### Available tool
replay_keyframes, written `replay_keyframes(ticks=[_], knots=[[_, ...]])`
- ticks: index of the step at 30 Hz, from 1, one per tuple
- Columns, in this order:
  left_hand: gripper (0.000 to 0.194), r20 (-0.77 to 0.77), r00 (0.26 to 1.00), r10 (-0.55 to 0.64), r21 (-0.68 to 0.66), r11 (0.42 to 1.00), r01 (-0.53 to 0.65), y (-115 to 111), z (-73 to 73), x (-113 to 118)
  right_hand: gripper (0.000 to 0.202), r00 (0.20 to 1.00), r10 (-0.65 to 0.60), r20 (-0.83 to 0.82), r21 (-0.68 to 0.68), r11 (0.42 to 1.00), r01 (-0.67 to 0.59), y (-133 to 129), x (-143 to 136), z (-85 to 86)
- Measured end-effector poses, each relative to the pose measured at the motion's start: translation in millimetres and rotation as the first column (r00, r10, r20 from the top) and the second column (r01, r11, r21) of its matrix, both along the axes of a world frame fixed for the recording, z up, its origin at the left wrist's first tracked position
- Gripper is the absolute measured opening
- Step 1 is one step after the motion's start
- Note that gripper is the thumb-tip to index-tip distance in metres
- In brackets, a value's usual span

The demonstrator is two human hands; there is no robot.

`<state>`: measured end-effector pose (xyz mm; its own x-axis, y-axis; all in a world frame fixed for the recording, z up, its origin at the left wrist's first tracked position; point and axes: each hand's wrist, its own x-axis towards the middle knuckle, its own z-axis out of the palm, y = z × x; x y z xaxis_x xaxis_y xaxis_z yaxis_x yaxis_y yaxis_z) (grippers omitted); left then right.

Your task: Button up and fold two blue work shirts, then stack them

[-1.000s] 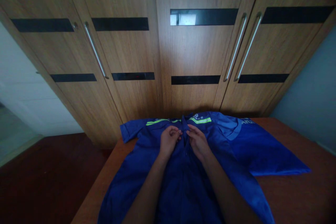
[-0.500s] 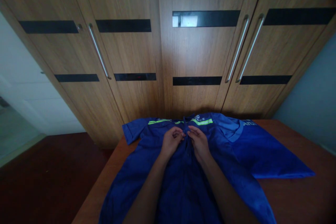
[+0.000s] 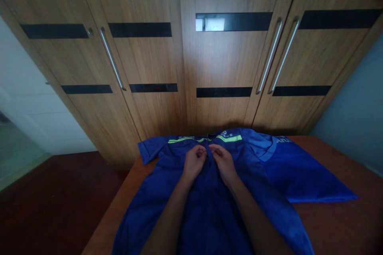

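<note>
A dark blue short-sleeved work shirt [image 3: 167, 191] lies spread front up on the brown table, with yellow-green reflective strips across its chest and white lettering near the top. Over its front placket my left hand [image 3: 195, 161] pinches one edge of the cloth. My right hand [image 3: 222, 163] pinches the other edge, close beside the left one. Both sets of fingertips nearly meet below the strips. Any button between them is hidden by the fingers.
A brighter blue folded cloth [image 3: 308, 175] with white lettering lies on the table [image 3: 335, 223] to the right, partly under the shirt's sleeve. Behind the table stands a wooden wardrobe [image 3: 158, 59] with metal handles. At the left are a white door [image 3: 36, 95] and dark red floor.
My hands have shifted slightly left, and their fingertips have drawn a little apart at the placket. The raised placket edge between them now lies lower.
</note>
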<state>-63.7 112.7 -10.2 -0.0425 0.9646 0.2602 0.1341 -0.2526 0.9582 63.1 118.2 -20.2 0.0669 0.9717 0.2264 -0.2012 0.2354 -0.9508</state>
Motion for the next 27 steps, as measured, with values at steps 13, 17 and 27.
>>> replay_keyframes(ticks=[13,17,27], knots=[[0.018,0.091,0.995,0.027,-0.090,0.996,-0.018,-1,-1.8,3,0.017,0.938,-0.166,0.304,0.183,0.977,0.114,-9,1,10.2],[0.017,0.091,0.994,0.054,-0.111,0.993,-0.044,-3,-4.3,3,0.014,0.952,-0.167,0.257,0.108,0.984,0.143,-7,3,10.0],[0.013,-0.109,0.993,0.035,-0.023,0.999,-0.038,1,-6.6,2,0.026,0.997,-0.050,-0.052,-0.299,0.954,0.033,3,7,-11.6]])
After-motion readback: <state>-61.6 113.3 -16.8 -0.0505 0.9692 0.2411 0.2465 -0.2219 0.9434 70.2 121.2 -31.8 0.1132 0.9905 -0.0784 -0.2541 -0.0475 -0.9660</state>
